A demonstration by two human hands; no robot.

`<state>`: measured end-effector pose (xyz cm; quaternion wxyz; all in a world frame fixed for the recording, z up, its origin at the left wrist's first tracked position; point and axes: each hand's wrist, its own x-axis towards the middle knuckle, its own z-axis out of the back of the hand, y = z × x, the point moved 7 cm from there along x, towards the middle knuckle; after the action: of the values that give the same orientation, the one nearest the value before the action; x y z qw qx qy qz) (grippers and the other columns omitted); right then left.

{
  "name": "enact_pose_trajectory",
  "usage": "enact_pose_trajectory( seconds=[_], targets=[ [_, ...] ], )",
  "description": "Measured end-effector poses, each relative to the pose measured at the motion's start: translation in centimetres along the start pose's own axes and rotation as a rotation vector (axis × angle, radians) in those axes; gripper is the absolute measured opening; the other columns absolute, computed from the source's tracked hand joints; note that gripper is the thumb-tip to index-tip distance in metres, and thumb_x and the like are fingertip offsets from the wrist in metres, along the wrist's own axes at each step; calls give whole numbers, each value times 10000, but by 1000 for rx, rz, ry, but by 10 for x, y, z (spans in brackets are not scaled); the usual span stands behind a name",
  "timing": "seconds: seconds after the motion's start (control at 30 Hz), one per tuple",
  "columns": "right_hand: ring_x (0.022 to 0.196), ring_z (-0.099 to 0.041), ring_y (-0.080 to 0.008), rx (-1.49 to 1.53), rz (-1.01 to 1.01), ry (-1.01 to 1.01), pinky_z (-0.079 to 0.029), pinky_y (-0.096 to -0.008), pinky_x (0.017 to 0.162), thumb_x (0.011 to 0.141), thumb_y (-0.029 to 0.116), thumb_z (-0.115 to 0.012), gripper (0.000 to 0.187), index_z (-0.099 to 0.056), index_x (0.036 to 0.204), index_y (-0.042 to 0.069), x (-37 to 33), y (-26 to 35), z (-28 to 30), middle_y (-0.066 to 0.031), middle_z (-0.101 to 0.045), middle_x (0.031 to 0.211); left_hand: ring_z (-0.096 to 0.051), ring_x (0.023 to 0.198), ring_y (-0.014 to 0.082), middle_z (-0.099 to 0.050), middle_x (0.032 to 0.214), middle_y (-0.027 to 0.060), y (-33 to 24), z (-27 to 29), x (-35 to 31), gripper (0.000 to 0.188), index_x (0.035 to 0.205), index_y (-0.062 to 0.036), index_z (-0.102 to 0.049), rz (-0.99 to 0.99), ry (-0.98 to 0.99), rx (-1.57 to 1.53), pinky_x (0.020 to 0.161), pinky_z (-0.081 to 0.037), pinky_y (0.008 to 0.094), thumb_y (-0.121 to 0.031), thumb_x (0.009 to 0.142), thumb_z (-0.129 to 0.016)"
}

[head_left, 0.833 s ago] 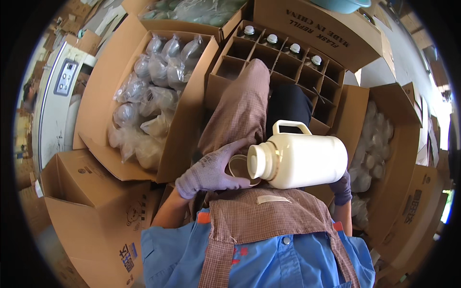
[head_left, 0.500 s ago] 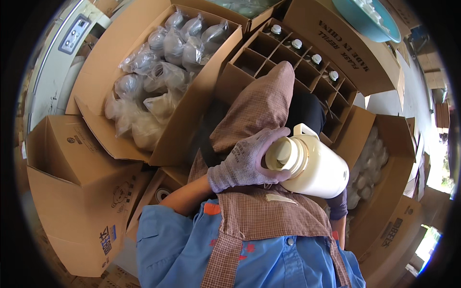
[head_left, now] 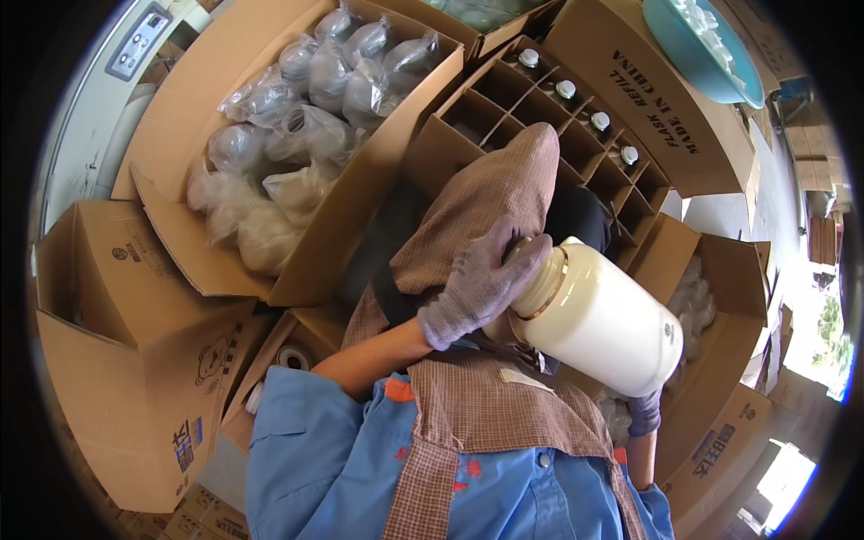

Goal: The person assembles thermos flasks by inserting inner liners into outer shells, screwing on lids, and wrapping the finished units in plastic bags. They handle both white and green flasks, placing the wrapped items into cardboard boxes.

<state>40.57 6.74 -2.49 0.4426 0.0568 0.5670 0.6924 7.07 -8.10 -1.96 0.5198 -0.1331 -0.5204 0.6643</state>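
Note:
A cream-white vacuum flask [head_left: 601, 322] lies tilted across my lap, its neck to the upper left and its base to the lower right. My left hand [head_left: 486, 279], in a grey-purple glove, is closed around the neck end, with fingers over the mouth, so I cannot see what sits in the opening. My right hand [head_left: 643, 414], gloved too, is under the base end; the flask hides most of its fingers. Beneath the flask is a brown checked apron [head_left: 504, 387] worn over a blue shirt.
On the left stands a carton [head_left: 378, 171] of plastic-wrapped round pieces. Ahead, a divided carton [head_left: 504, 90] holds several white-capped bottles. A blue basin [head_left: 661, 36] of small white parts is at the far right. Another carton [head_left: 720, 333] with wrapped pieces stands on the right.
The flask has swung round and shifted a little right, and its side handle has turned largely out of sight. My left hand has moved from beside the open-looking mouth to over it.

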Motion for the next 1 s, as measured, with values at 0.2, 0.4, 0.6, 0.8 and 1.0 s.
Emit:
enact_pose_trajectory(
  seconds=[0.2,0.4,0.6,0.8,1.0],
  targets=[
    [1107,-589,-219,10,-31,-6,-452,-359,980,866,148,-697,455,-551,1273,6,16,-5,-4,-127,-621,1233,-647,811,258,-607,1034,135,6,-8,-3,308,1218,-67,-553,-115,-165,-52,658,-548,343,-17,916,-588],
    [1085,-588,-221,-7,-35,-7,-450,-358,969,863,168,-697,442,-558,1249,4,36,-7,-8,-126,-620,1214,-647,774,264,-619,1046,139,8,-6,-1,350,1203,-53,-547,-190,-215,36,605,-543,359,-50,865,-637],
    [1062,-587,-223,-621,368,-345,-447,-356,957,860,188,-697,430,-566,1224,1,55,63,44,-126,-620,1196,-633,813,163,-635,976,167,30,-27,-6,254,1193,-28,-531,354,-31,-547,684,-539,309,-173,987,-566],
    [1105,-598,-299,34,403,-255,-429,-392,1001,825,156,-707,292,-611,1057,9,24,143,11,-173,-619,1245,-606,919,255,-612,1013,122,-22,-22,-22,236,1007,-54,-637,92,253,221,815,-507,366,-227,849,-669],
    [1055,-625,-353,-828,857,-149,-488,-441,914,720,121,-772,285,-630,942,14,-7,212,-99,-179,-657,1207,-655,937,295,-646,1074,129,-37,51,-68,218,1032,-32,-643,72,-79,-32,826,-524,409,-102,831,-689]
  ],
)
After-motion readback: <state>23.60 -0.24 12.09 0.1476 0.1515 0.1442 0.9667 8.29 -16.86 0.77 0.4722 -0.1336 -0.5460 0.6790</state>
